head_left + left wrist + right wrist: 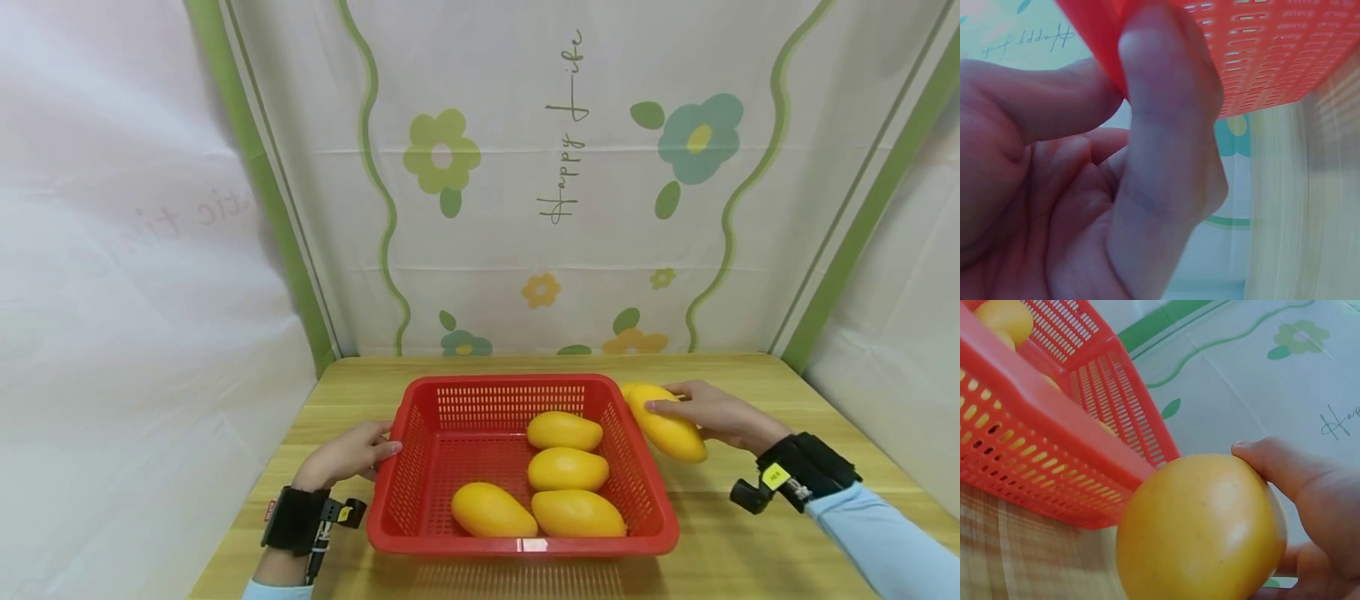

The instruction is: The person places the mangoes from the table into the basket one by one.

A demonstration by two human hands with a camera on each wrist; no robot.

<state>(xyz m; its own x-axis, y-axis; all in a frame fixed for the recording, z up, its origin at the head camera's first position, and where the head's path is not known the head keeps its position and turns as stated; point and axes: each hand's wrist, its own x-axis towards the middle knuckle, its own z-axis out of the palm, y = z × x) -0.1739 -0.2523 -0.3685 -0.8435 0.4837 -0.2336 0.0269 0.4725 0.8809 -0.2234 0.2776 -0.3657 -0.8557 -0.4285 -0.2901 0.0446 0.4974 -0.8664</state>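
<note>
A red plastic basket point(450, 546) stands on the table, with several yellow mangoes point(567, 469) lying in its right half and front. At its left rim my left hand point(348, 454) pinches the edge between thumb and fingers; the left wrist view shows the rim point(1100, 53) between them. Just outside the right wall, my right hand point(716, 412) grips a mango point(671, 429) held tilted. In the right wrist view this mango point(1200, 528) hides part of the basket's corner. A bit of yellow shows behind the held mango; what it belongs to is mostly hidden.
The wooden table point(757, 533) extends around the basket. At its back edge hangs a white curtain point(487, 242) with printed flowers and green lines. More white cloth hangs at both sides. Each wrist wears a black strap point(810, 467) with a small camera.
</note>
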